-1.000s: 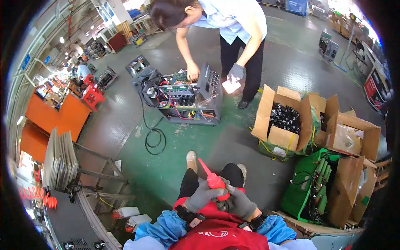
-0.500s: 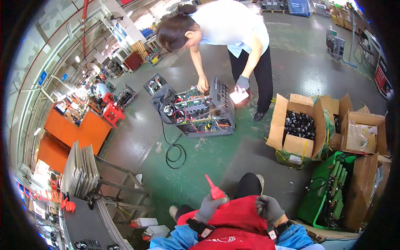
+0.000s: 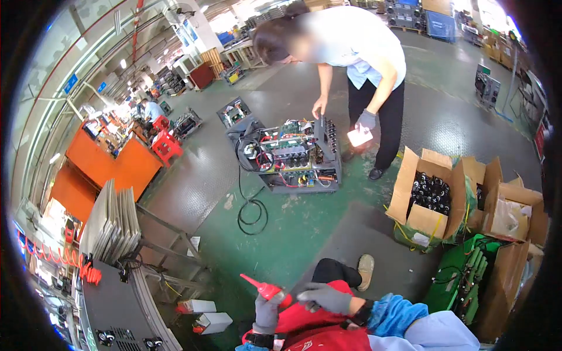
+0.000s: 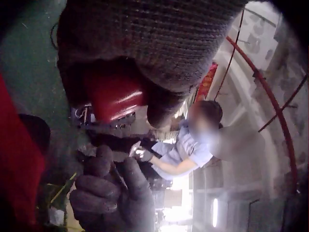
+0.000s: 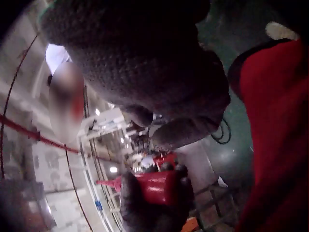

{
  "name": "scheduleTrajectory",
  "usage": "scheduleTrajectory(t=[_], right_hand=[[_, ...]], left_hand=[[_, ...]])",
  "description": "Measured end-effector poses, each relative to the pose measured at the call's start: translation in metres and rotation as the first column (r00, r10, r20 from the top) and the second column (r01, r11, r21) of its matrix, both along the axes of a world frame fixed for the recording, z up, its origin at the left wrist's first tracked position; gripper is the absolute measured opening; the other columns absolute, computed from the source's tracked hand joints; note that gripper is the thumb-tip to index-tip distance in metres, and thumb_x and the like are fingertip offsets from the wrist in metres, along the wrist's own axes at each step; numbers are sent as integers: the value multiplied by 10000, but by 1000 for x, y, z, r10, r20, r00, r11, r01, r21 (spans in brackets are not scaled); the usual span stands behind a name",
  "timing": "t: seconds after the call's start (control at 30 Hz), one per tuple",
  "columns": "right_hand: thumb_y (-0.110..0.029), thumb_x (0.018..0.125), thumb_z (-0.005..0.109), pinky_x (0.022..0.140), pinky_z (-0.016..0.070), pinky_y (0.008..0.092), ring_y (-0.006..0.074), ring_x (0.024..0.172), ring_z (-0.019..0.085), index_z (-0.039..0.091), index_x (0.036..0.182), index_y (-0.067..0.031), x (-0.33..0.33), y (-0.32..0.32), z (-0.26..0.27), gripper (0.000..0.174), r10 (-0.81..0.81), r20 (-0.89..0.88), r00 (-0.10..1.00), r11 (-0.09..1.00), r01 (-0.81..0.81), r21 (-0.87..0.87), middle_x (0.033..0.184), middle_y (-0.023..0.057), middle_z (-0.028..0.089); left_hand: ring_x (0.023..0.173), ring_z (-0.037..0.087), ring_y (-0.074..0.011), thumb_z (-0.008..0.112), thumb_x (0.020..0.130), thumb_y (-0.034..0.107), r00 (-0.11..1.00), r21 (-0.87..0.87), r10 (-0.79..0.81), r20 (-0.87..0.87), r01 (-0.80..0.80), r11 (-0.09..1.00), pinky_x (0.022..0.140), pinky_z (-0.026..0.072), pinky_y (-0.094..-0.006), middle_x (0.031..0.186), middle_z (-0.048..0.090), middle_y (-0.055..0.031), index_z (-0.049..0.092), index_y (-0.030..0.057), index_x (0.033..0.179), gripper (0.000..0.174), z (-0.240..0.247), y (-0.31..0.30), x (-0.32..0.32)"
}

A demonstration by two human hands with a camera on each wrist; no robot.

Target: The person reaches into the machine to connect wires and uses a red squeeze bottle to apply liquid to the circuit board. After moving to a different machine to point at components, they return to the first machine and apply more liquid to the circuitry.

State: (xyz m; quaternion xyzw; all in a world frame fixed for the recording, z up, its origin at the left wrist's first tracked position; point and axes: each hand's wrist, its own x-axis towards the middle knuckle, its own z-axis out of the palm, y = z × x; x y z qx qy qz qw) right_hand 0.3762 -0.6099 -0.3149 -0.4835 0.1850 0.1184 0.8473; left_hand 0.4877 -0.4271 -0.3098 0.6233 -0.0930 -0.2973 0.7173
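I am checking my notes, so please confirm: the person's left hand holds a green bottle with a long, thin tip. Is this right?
Only the colour is wrong: the bottle is red, as the head view shows. The left hand does hold it, and its tip is long and thin.

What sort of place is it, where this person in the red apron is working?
Probably a factory workshop for electronic equipment: an opened grey machine exposes its circuit boards, a cardboard box holds many small black parts, and orange-fronted workbenches stand farther back.
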Motion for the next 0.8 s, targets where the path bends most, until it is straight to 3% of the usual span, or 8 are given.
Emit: scheduleTrajectory(t=[0.07,0.13,0.3,0.37,0.47,0.67,0.77,0.8], right_hand=[[-329,942,665,642,535,308,138,756,623,598,1058,-17,17,22,-1,340,154,43,987,979,-146,-145,856,81,645],[-332,938,672,635,531,308,137,741,623,578,1046,-16,29,41,-5,348,273,22,962,916,-253,-312,849,75,638],[-323,933,682,603,513,314,140,694,610,568,1028,-32,29,51,-6,327,274,56,960,921,-246,-301,790,66,620],[-317,932,683,600,506,308,133,697,607,576,1033,-32,28,47,3,321,288,15,957,897,-265,-353,790,68,622],[-301,947,676,638,526,305,126,725,625,588,1140,-26,31,46,-3,347,320,16,947,853,-281,-440,841,62,647],[-409,895,700,756,523,433,311,851,668,587,1086,-4,26,51,-8,462,297,84,951,716,-164,-678,925,186,670],[-371,901,713,700,522,384,228,801,658,571,1098,1,24,58,3,445,314,126,941,676,-128,-726,880,138,654],[-394,896,709,716,521,404,264,822,663,569,1104,5,20,62,6,471,339,93,936,623,-149,-768,899,157,659]], left_hand=[[847,664,-207,693,874,112,996,-76,85,-34,-87,993,731,569,-356,992,672,-87,605,23,1069,232,6,8,0],[834,634,-156,691,857,56,984,-31,167,-68,-169,985,753,533,-320,947,664,-52,604,35,1057,220,16,12,-5],[827,630,-156,706,846,53,963,-57,223,-151,-234,971,754,526,-310,928,654,-42,599,35,1048,229,-3,28,-3],[839,651,-191,700,864,84,977,-54,173,-121,-181,982,765,545,-342,949,661,-71,586,33,1060,232,-10,32,0],[839,657,-200,697,855,87,987,-39,133,-89,-137,990,770,548,-351,970,670,-83,600,20,1064,240,-4,25,4],[850,653,-188,685,838,42,995,-66,72,-70,-76,995,802,539,-344,964,672,-76,613,7,1043,221,4,20,1],[857,647,-175,683,842,10,995,-83,63,-79,-70,994,803,534,-335,942,661,-58,590,27,1057,235,3,28,1],[854,646,-176,680,842,9,992,-104,78,-100,-88,991,800,535,-335,944,657,-57,584,28,1068,246,1,32,-4]])
